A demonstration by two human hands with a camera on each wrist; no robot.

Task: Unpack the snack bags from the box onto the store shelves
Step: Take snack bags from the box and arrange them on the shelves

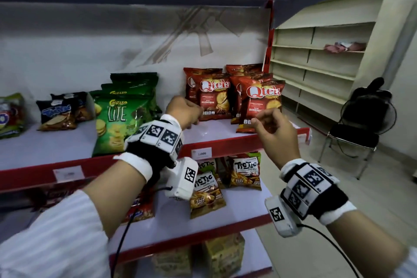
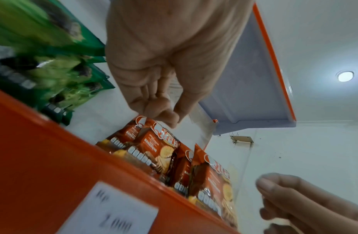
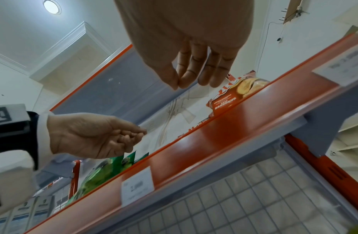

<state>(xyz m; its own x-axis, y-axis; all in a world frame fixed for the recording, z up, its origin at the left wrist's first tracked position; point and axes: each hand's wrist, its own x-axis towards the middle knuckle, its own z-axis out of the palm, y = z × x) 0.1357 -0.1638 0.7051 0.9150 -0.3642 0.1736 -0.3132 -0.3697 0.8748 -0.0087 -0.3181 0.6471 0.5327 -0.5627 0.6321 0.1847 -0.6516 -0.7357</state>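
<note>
Red Qtela snack bags (image 1: 213, 97) stand upright in rows at the right end of the upper shelf (image 1: 214, 133), also seen in the left wrist view (image 2: 160, 147). My left hand (image 1: 182, 110) hovers just left of them, fingers loosely curled, holding nothing (image 2: 164, 114). My right hand (image 1: 268, 124) hangs in front of the front right Qtela bag (image 1: 261, 99), its fingers relaxed with thumb near the index, nothing in it (image 3: 192, 76). Neither hand touches a bag. No box is in view.
Green Chitato Lite bags (image 1: 117, 122) stand left of my left hand, dark bags (image 1: 61, 110) further left. Tic Tic bags (image 1: 244, 170) sit on the shelf below. The shelf's red front lip (image 3: 214, 137) carries price tags. Bare cream shelving (image 1: 320, 56) and a black chair (image 1: 354, 137) stand right.
</note>
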